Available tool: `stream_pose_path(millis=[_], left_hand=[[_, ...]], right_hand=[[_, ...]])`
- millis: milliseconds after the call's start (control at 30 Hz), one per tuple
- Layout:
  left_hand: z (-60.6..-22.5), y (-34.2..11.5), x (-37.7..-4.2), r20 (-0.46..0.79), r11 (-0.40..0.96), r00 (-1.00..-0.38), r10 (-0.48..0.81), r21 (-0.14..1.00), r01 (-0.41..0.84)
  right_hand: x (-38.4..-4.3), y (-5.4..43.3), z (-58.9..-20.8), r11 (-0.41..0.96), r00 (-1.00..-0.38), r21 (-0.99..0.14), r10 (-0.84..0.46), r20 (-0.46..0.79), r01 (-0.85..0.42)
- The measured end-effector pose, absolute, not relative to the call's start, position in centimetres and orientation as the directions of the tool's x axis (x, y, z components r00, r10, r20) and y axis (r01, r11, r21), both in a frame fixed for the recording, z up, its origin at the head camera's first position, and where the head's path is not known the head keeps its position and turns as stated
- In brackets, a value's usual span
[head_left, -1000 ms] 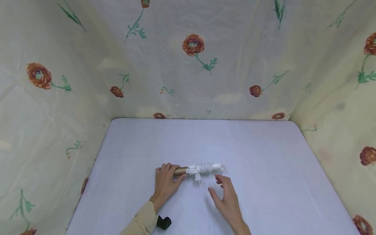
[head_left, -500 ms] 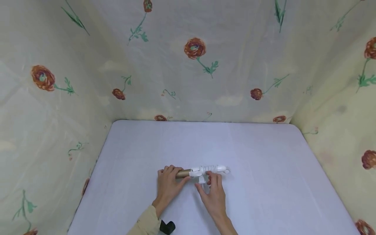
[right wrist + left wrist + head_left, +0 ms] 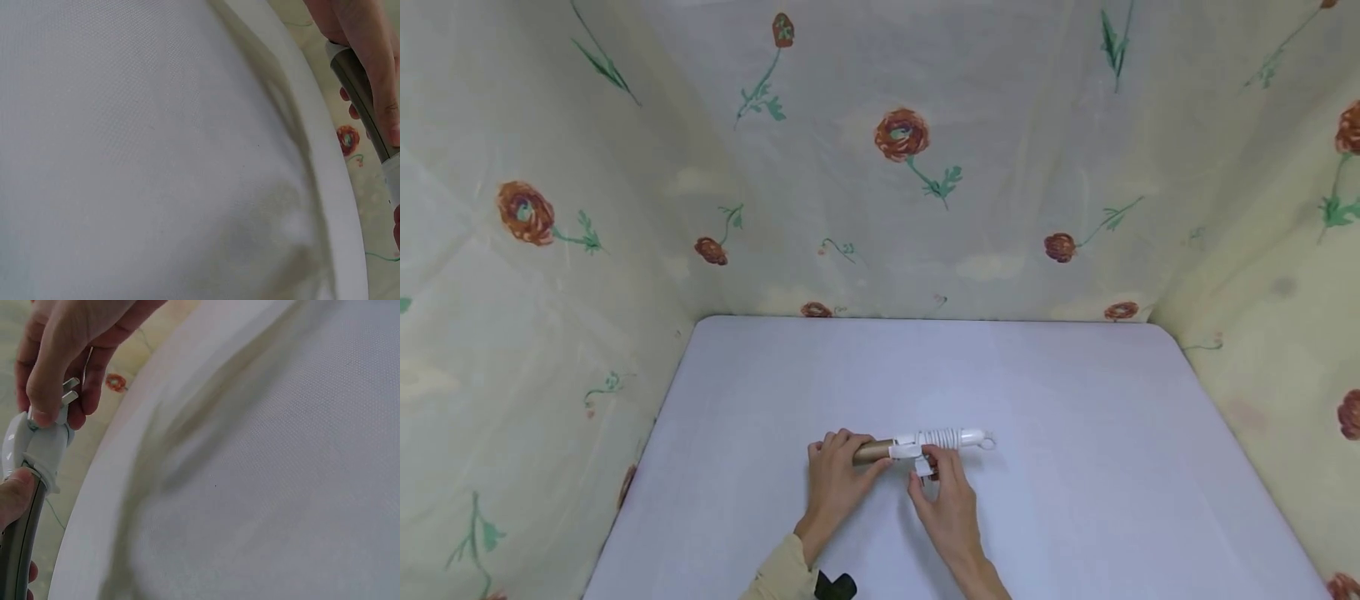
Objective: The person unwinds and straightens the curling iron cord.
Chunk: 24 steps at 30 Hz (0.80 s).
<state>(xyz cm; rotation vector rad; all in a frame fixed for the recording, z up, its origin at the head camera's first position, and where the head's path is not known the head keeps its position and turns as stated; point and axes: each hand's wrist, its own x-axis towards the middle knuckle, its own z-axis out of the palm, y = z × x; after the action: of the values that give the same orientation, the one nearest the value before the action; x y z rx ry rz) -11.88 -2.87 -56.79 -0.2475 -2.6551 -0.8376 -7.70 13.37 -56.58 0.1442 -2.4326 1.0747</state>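
A hair iron with a brown section [image 3: 872, 452] and a white section [image 3: 973, 437] lies crosswise above the table's front half. White cord [image 3: 940, 437] winds round the white section, and a small ring shows at its right end. My left hand [image 3: 837, 486] grips the brown section, thumb along its near side. My right hand [image 3: 950, 502] pinches the white two-prong plug [image 3: 922, 467] just below the wound cord. In the left wrist view, the plug's metal prongs [image 3: 70, 397] stick out between the right fingers. The right wrist view shows the left hand around the brown section [image 3: 359, 94].
A white-covered table [image 3: 1075, 400] with rounded far corners spreads beneath. Cream floral curtains [image 3: 985, 167] surround it on the left, right and far sides. A black object [image 3: 835, 586] sits beside the left sleeve [image 3: 782, 571] at the bottom edge.
My right hand has moved left from open air near the ring end to the plug and now pinches it. The left hand keeps its grip. The view has shifted slightly.
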Motion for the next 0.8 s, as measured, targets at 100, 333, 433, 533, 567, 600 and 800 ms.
stream_pose_path(millis=[100,333,433,533,567,600,800], left_hand=[[-56.9,-2.9,-11.8,0.387,0.816,-0.920,0.067,0.509,0.274],[-57.0,-3.1,-11.7,0.447,0.827,-0.890,0.097,0.461,0.321],[-57.1,-3.4,-11.7,0.459,0.831,-0.882,0.108,0.445,0.333],[-57.2,-3.7,-11.6,0.459,0.836,-0.882,0.107,0.438,0.330],[-57.2,-3.8,-11.6,0.456,0.839,-0.884,0.106,0.436,0.326],[-57.3,-4.0,-11.6,0.451,0.841,-0.886,0.106,0.435,0.322],[-57.2,-4.6,-11.7,0.443,0.822,-0.883,0.156,0.438,0.365]], right_hand=[[-7.6,13.7,-56.4,0.691,-0.875,-0.654,0.066,0.480,-0.307],[-7.5,14.6,-55.3,0.707,-0.881,-0.623,-0.001,0.473,-0.335],[-7.6,15.2,-54.7,0.717,-0.900,-0.617,-0.034,0.435,-0.325],[-7.8,15.8,-54.2,0.728,-0.917,-0.608,-0.070,0.394,-0.317],[-7.9,16.0,-54.0,0.729,-0.919,-0.604,-0.086,0.384,-0.321],[-8.0,16.2,-53.8,0.729,-0.920,-0.600,-0.104,0.378,-0.329],[-9.0,17.4,-52.1,0.722,-0.916,-0.571,-0.246,0.317,-0.391]])
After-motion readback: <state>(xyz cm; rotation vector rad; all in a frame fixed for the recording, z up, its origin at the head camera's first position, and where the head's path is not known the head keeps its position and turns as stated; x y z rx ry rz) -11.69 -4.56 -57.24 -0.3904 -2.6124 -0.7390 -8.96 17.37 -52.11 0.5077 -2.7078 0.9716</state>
